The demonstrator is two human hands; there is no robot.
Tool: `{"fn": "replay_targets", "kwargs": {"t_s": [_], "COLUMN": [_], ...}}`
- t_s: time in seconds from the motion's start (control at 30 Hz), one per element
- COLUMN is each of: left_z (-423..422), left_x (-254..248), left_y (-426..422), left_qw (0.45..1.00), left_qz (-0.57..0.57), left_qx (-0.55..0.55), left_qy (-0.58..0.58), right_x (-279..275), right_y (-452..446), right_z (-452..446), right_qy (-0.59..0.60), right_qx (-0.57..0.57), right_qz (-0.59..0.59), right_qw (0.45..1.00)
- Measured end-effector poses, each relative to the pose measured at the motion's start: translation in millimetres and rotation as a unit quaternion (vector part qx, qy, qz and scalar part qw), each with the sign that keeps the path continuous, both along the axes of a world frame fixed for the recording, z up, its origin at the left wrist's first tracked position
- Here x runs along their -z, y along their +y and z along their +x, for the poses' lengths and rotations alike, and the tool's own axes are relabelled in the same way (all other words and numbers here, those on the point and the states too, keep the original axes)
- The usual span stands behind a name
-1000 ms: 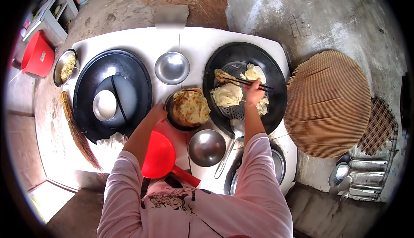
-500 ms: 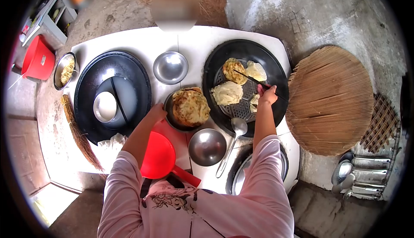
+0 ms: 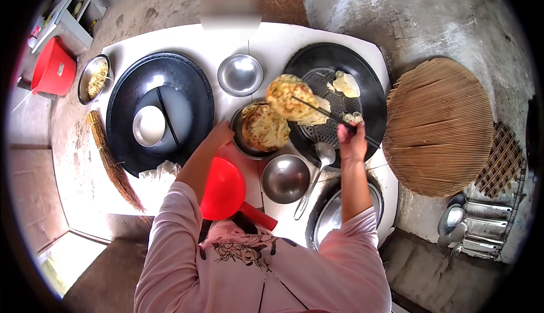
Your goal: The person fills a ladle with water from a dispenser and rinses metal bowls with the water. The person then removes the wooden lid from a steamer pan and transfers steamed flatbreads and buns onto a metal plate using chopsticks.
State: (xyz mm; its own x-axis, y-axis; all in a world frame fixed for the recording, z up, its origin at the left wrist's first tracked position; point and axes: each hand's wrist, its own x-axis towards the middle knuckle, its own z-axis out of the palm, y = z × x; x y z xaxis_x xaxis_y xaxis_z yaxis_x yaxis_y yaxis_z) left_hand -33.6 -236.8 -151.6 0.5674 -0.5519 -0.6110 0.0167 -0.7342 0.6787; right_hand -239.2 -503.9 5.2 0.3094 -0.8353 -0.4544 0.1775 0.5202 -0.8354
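Note:
My right hand (image 3: 353,142) is closed round dark chopsticks (image 3: 331,118). Their tips hold a browned flatbread (image 3: 287,93) over the gap between the black wok (image 3: 371,86) and a metal bowl of cooked flatbreads (image 3: 265,128). With closed fingers, my left hand (image 3: 222,134) grips the left rim of that metal bowl (image 3: 240,141). In the wok, on a perforated metal rack (image 3: 321,78), lie a pale flatbread (image 3: 318,112), partly hidden by the lifted one, and another pale piece (image 3: 346,84). Small scraps (image 3: 353,118) are beside my right hand.
A metal ladle (image 3: 324,157) leans at the wok's near edge. Empty metal bowls (image 3: 285,179) and a red dipper (image 3: 223,191) stand close by. Left is a second wok (image 3: 122,109) with cloudy liquid, a white bowl (image 3: 149,126) and a straw brush (image 3: 110,163). A round stalk lid (image 3: 439,129) is right.
The browned flatbread has been lifted from the wok and carried left in the chopsticks toward the flatbread bowl. My left hand stays on that bowl's rim. The view has shifted slightly.

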Motion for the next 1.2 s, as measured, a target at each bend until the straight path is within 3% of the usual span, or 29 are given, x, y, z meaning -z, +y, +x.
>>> {"fn": "replay_targets", "kwargs": {"t_s": [0.1, 0.3, 0.43, 0.67, 0.73, 0.8, 0.83, 1.0, 1.1, 1.2], "left_z": [-2.1, -3.6, -3.2, -3.7, 1.4, 12.5, 8.6, 13.5, 3.6, -10.5], "left_x": [-4.8, 10.8, -12.0, -1.1, -5.8, 23.1, 2.5, 20.6, 28.1, 16.6], "left_y": [0.3, 1.1, -2.5, 3.0, 2.8, 5.1, 3.3, 8.2, 7.6, 4.2], "left_qw": [1.000, 1.000, 0.998, 0.997, 0.998, 0.995, 0.996, 0.996, 0.999, 0.994], "left_qz": [0.001, -0.020, -0.001, -0.001, 0.011, -0.020, -0.039, -0.087, -0.038, 0.023], "left_qx": [0.005, -0.020, -0.036, -0.064, -0.064, -0.027, -0.039, -0.018, -0.033, -0.060], "left_qy": [0.002, -0.012, 0.047, 0.046, -0.028, -0.093, -0.065, -0.009, 0.011, 0.092], "right_x": [42.4, 56.8, 40.0, 15.0, 6.9, 2.8, 7.4, 37.1, 57.1, 67.6], "right_y": [23.2, 58.5, 73.3, 57.2, 47.6, 33.1, 22.9, -26.4, -45.3, -59.1], "right_z": [-6.3, -16.0, -20.0, -67.7, -89.8, -112.4, -123.3, -142.7, -135.2, -126.2], "right_qy": [0.020, 0.074, 0.084, 0.103, 0.081, 0.095, 0.101, 0.179, 0.266, 0.281], "right_qx": [0.006, 0.026, 0.011, 0.022, 0.064, 0.105, 0.121, 0.103, 0.044, -0.012], "right_qz": [0.086, 0.058, -0.018, -0.139, -0.148, -0.171, -0.189, -0.305, -0.356, -0.401], "right_qw": [0.996, 0.995, 0.996, 0.985, 0.984, 0.975, 0.969, 0.930, 0.895, 0.872]}}
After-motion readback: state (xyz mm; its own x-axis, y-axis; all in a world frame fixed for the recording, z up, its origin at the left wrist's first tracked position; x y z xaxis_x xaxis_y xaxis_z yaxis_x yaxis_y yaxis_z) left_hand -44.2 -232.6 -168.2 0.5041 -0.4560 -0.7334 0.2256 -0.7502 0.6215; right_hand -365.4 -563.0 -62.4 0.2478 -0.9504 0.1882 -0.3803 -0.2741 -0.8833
